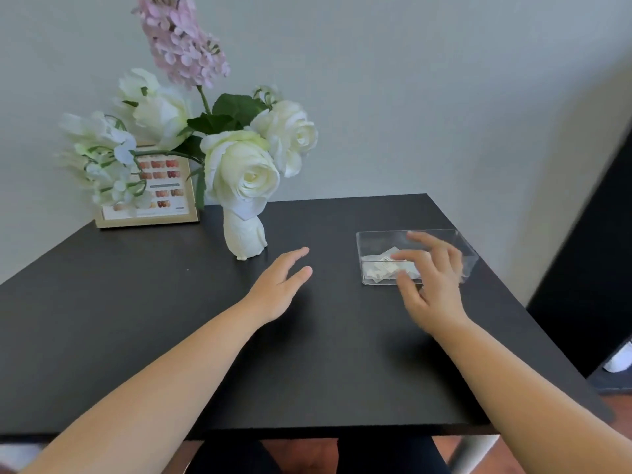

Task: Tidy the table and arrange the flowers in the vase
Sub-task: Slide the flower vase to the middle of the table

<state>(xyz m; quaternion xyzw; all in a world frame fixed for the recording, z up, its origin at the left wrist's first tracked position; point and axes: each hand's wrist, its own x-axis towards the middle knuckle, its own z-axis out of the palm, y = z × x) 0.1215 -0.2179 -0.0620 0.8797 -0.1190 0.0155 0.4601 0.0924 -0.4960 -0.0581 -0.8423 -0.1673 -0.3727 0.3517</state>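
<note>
A small white vase (245,236) stands upright at the back middle of the black table (136,319). It holds white roses (244,171), a spray of small white blossoms (102,155) leaning left and a tall pink flower spike (183,39). My left hand (278,285) hovers open just right of the vase, palm down, holding nothing. My right hand (431,278) is open with fingers spread over the near edge of a clear plastic box (455,239) that holds small white pieces. Whether the fingers touch the box I cannot tell.
A wooden picture frame (164,200) with a nail colour chart leans against the wall behind the flowers. The table's right edge borders a dark panel (588,268). My knees show below the front edge.
</note>
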